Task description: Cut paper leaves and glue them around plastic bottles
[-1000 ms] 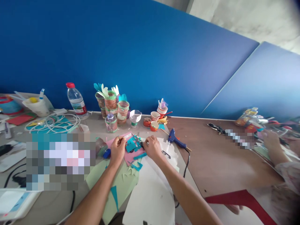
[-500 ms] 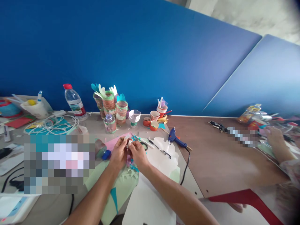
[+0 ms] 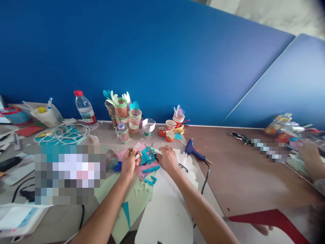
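My left hand (image 3: 130, 162) is closed in a pinch on a small white piece (image 3: 137, 156), perhaps paper. My right hand (image 3: 168, 158) has its fingers curled down over the tools on the paper. A slim pale green and white tool (image 3: 154, 150) points out to the left from under it; what the fingers grip is hidden. Teal paper scraps (image 3: 146, 156) lie between the hands on a pink sheet (image 3: 142, 171). Below them is a light green sheet (image 3: 119, 193) with cut edges. A black pen (image 3: 183, 167) partly shows right of my right hand.
A blue glue gun (image 3: 194, 150) with a black cord lies to the right. Decorated cups (image 3: 135, 120), a small jar (image 3: 122, 134), and paper cups (image 3: 170, 125) stand along the blue partition. A red-capped bottle (image 3: 86, 112) is at left. Another person's hand (image 3: 311, 159) is at far right.
My right hand has left the white piece and moved right, down onto the tools. My left hand keeps the piece. The teal scraps are uncovered, and the view has shifted slightly.
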`<action>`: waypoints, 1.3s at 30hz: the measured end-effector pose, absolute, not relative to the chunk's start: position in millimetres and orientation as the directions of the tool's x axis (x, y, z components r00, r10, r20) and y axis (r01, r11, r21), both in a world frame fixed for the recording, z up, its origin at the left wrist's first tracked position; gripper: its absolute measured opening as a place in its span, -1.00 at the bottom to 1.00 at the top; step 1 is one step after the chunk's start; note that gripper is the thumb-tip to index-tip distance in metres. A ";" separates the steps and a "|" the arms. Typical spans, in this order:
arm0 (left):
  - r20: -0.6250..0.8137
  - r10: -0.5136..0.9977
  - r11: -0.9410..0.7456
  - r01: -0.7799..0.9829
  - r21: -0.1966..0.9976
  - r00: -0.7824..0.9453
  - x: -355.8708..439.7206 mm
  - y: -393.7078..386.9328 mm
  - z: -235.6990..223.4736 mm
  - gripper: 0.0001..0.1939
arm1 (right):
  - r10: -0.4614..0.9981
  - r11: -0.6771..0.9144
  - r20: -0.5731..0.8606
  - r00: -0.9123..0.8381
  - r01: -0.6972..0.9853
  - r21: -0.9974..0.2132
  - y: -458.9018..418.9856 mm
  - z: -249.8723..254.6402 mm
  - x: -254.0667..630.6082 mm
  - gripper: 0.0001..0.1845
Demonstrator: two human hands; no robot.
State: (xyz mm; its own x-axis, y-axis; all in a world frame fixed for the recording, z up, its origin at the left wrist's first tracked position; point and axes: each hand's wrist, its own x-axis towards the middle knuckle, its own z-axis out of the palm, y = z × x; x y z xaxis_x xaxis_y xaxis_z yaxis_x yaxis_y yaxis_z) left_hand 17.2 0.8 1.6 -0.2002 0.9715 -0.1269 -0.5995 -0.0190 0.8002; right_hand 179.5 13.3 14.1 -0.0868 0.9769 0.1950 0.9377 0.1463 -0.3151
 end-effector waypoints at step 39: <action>0.073 0.913 -0.056 0.054 0.997 -0.400 11.8 3.3 -7.6 -0.80 | 0.713 0.686 0.564 -0.416 0.579 -0.441 6.1 11.9 194.5 -0.82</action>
